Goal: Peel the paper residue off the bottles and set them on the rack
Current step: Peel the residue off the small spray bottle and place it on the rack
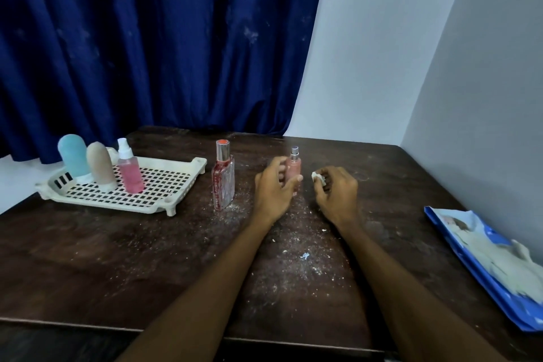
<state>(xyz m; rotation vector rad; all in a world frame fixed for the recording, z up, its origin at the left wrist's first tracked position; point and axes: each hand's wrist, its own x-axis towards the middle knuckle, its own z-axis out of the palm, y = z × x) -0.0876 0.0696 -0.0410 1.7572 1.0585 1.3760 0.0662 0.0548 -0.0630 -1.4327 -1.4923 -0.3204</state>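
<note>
In the head view, the person's left hand [273,188] has its fingers and thumb curled round a small pink glass spray bottle [293,169] with a bare silver nozzle. The bottle is upright, a little beyond the middle of the dark wooden tabletop [117,258]. Its base is hidden behind the hand, so it cannot be told whether it stands on the wood. The side that shows looks smooth and evenly pink. Just to its right, the right hand [336,194] is curled, pinching a white crumpled paper scrap [316,176] at its fingertips, apart from the bottle.

Left of the left hand and not touching it, a square clear glass bottle [224,182] with red contents and a silver, orange-topped cap stands upright near the rack's right corner.

The cream perforated plastic rack [164,185] sits toward the tabletop's far left corner. Three things stand upright in its left part: a rounded pale blue plastic bottle [73,156], a rounded beige plastic bottle [100,166] and a clear spray bottle of pink liquid [130,173] with a white nozzle.

A blue plastic bag [482,261] with pale paper pieces on it lies at the right edge. White paper crumbs [293,261] speckle the middle of the tabletop around the forearms.

There are five bottles in all, three in the rack and two outside it, plus one rack and one bag.
</note>
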